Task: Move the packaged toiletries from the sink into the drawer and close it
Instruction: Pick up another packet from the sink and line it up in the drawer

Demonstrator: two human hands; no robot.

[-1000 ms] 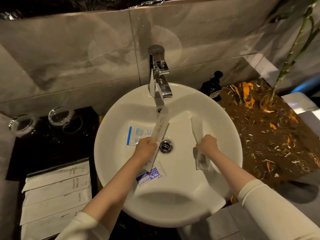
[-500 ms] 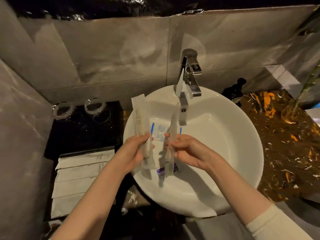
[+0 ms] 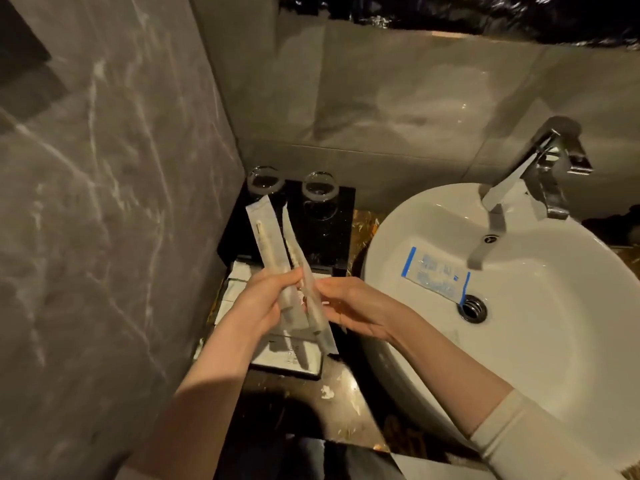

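The left hand (image 3: 261, 306) is closed around the lower part of a long, translucent white packet holding a pale toothbrush (image 3: 268, 237), thumb over the front, so the packet stands nearly upright with its top leaning slightly left. The right hand (image 3: 353, 306) pinches a second long translucent packet with a pale stick inside (image 3: 313, 303) between thumb and fingertips; this one tilts the other way, its lower end pointing down and right, and the two packets cross just between the hands. Both hands are held over the left end of the worktop, beside the left rim of the round white ceramic sink (image 3: 388, 244) and not over the bowl.

Below the hands lies an open shallow black drawer-like tray (image 3: 311, 372) with flat white paper packets (image 3: 235, 289) stacked in it; the hands cover most of it. Behind it, towards the back left corner of the worktop, two clear drinking glasses (image 3: 319, 188) stand side by side on a black glossy stand (image 3: 343, 216), close to the grey marble side wall (image 3: 104, 202).

In the sink, a flat clear sachet with blue edge stripes (image 3: 434, 275) lies on the bowl's left slope, its lower right end just beside the metal drain (image 3: 472, 308). The chrome angular tap (image 3: 533, 168) rises at the sink's back edge, spout pointing down into the bowl. A cream sleeve (image 3: 526, 441) covers the right forearm near the sink's front rim.
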